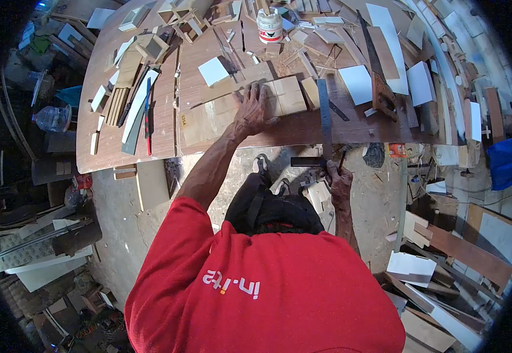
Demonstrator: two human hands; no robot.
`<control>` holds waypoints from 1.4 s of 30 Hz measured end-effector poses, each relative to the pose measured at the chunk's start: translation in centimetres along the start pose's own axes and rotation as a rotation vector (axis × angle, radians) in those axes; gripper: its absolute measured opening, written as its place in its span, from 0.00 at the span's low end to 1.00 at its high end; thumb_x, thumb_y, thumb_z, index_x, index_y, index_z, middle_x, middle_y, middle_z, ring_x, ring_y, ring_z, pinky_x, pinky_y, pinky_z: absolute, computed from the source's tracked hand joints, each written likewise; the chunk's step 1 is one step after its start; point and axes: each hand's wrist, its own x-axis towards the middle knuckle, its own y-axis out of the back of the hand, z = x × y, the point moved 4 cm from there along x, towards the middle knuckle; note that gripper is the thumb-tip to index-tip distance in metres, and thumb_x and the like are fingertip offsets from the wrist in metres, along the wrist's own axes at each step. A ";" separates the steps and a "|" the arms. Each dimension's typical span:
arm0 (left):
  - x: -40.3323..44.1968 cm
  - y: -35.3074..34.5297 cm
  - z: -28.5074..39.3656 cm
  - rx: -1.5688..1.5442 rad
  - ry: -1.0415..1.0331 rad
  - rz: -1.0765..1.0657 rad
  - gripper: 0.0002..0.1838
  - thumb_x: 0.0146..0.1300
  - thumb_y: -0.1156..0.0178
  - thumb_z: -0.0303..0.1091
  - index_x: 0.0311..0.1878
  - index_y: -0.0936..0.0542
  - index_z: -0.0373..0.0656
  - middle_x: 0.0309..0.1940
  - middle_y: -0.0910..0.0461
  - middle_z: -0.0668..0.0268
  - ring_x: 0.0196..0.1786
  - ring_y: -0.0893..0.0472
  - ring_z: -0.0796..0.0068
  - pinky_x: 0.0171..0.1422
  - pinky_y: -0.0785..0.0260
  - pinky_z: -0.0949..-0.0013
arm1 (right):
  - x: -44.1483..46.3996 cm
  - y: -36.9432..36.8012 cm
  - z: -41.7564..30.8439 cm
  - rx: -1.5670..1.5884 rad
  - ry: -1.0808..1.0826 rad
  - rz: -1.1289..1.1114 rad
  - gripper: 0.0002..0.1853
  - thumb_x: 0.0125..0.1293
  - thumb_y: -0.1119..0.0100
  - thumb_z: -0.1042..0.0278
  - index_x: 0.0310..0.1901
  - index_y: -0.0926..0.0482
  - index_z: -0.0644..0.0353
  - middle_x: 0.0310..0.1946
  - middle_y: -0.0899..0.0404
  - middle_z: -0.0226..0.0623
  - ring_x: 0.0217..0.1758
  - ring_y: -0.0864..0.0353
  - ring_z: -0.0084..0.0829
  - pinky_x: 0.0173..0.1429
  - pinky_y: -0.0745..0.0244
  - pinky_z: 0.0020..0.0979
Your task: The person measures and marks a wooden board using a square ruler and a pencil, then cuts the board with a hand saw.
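Note:
My left hand lies on a pale wooden board near the front edge of the workbench, its fingers spread over the surface. At the bench's front edge, my right hand is closed around a try square. The long metal blade points away from me over the bench, and the dark stock sticks out to the left. A thin dark pencil-like stick also rises from the right hand's fingers. A short wood piece lies between the board and the blade.
A handsaw lies to the right among white-faced offcuts. A white glue tub stands farther back. Wood strips and a red-and-blue pencil-like stick lie left. Scrap boards crowd the floor on the right.

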 end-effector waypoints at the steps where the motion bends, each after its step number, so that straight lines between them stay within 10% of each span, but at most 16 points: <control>1: 0.0 0.2 0.1 0.001 0.001 0.001 0.60 0.48 0.33 0.65 0.72 0.49 0.32 0.72 0.52 0.42 0.75 0.52 0.40 0.69 0.63 0.22 | 0.2 0.2 0.4 -0.033 -0.010 -0.004 0.16 0.68 0.38 0.59 0.26 0.20 0.61 0.18 0.32 0.21 0.23 0.38 0.16 0.26 0.46 0.25; 16: 0.0 2.2 -1.4 -0.089 -0.093 -0.048 0.63 0.40 0.27 0.62 0.74 0.48 0.42 0.73 0.49 0.46 0.75 0.50 0.42 0.71 0.54 0.32 | 0.0 0.3 -0.5 -0.001 0.077 -0.030 0.13 0.71 0.43 0.60 0.32 0.18 0.59 0.22 0.23 0.25 0.17 0.42 0.11 0.22 0.52 0.20; 25: 1.5 6.7 -1.5 -0.135 -0.272 -0.189 0.37 0.57 0.36 0.56 0.62 0.31 0.38 0.57 0.29 0.43 0.58 0.28 0.41 0.62 0.35 0.49 | -0.3 0.4 -1.0 -0.002 0.094 -0.024 0.13 0.72 0.43 0.60 0.33 0.18 0.59 0.22 0.22 0.25 0.18 0.41 0.12 0.22 0.51 0.19; 30: 1.8 8.0 -1.7 -0.182 -0.250 -0.155 0.15 0.63 0.43 0.41 0.45 0.30 0.41 0.35 0.22 0.48 0.38 0.21 0.43 0.40 0.31 0.47 | -0.3 0.0 -1.9 -0.007 0.104 -0.028 0.12 0.71 0.43 0.60 0.36 0.18 0.59 0.23 0.22 0.25 0.19 0.40 0.12 0.22 0.50 0.19; 42: 2.9 7.7 -3.3 -0.167 -0.286 -0.009 0.08 0.59 0.44 0.31 0.41 0.25 0.42 0.30 0.21 0.51 0.37 0.21 0.45 0.39 0.30 0.49 | 1.2 -6.6 -7.2 -0.023 0.135 -0.112 0.13 0.71 0.44 0.61 0.32 0.17 0.59 0.22 0.24 0.20 0.22 0.39 0.12 0.26 0.47 0.21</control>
